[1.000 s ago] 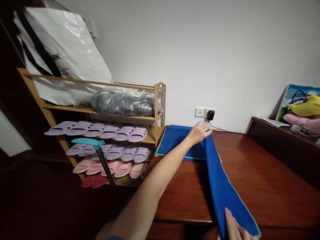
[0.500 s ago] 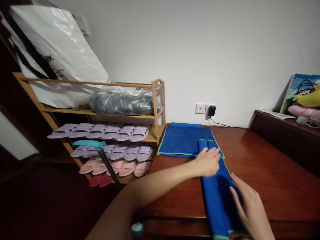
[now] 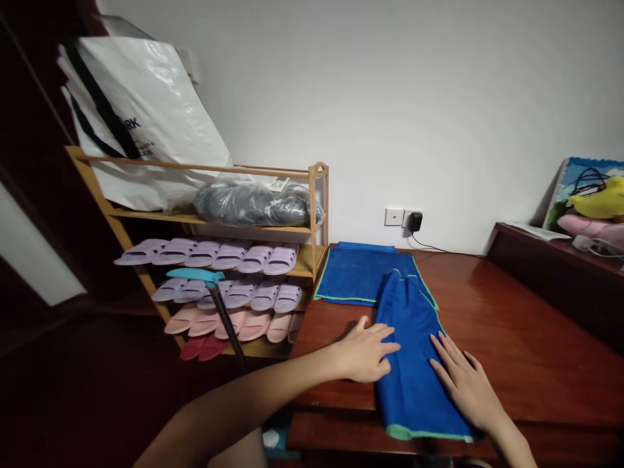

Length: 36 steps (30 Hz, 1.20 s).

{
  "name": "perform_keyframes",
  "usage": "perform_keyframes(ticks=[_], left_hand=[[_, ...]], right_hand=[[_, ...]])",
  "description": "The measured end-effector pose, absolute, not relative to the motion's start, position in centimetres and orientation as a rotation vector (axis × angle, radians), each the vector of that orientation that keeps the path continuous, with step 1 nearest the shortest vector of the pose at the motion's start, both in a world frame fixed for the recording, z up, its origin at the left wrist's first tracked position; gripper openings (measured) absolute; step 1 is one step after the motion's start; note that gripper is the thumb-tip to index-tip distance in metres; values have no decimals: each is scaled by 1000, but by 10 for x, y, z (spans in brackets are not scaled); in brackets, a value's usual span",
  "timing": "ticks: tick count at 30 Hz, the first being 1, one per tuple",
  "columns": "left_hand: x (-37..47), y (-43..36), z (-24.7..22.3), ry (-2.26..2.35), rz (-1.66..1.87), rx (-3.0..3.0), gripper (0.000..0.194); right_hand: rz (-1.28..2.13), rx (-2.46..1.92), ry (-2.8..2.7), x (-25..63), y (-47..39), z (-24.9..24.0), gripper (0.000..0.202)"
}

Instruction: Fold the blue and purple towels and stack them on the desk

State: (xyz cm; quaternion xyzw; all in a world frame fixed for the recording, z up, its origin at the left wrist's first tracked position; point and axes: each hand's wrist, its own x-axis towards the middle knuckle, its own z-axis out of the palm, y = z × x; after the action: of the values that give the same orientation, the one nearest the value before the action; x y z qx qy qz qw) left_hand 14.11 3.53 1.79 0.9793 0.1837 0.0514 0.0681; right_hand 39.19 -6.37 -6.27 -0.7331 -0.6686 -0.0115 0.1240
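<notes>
A blue cloth with green edging (image 3: 414, 370) lies lengthwise on the wooden table, its left side rolled or folded over. Its far end overlaps a second blue cloth (image 3: 355, 270), which is spread flat near the wall. Over the left edge of the nearer cloth is my left hand (image 3: 368, 351), fingers spread and touching the fabric. On the right edge my right hand (image 3: 465, 380) rests with its fingers stretched out flat. Neither hand grips anything.
Left of the table (image 3: 487, 312) stands a wooden shoe rack (image 3: 319, 201) with several slippers (image 3: 238, 257), a white bag (image 3: 160, 110) and a plastic-wrapped bundle (image 3: 253, 201). A blue-topped handle (image 3: 199, 275) leans before it. A black plug (image 3: 414, 221) trails a cable.
My left hand has moved back toward me and left along the cloth. The folded strip is now wider and looser. My right hand now lies flatter on its right edge.
</notes>
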Motion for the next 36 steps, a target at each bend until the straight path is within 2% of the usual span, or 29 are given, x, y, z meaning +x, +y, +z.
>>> perform_keyframes(ticks=[8, 11, 13, 18, 22, 29, 33, 36], left_hand=[[88, 26, 9, 762, 215, 2945, 46], [91, 14, 10, 777, 314, 2935, 45], [95, 4, 13, 723, 368, 2913, 44], [104, -11, 21, 525, 414, 2795, 41], [124, 0, 23, 532, 552, 2538, 35], [170, 50, 12, 776, 469, 1504, 41], [169, 67, 3, 823, 548, 1457, 45], [166, 71, -4, 926, 520, 1649, 61]], right_hand=[[-84, -2075, -1821, 398, -65, -70, 64], [-173, -2231, -1527, 405, -65, -71, 68], [-170, -2329, -1404, 408, -65, -70, 64], [16, -2275, -1445, 408, -60, -57, 40], [60, -2154, -1447, 396, -43, -39, 31], [325, -1791, -1679, 317, -10, -2, 30], [647, -1471, -1917, 299, -20, 18, 36], [687, -1691, -1849, 324, -28, 19, 42]])
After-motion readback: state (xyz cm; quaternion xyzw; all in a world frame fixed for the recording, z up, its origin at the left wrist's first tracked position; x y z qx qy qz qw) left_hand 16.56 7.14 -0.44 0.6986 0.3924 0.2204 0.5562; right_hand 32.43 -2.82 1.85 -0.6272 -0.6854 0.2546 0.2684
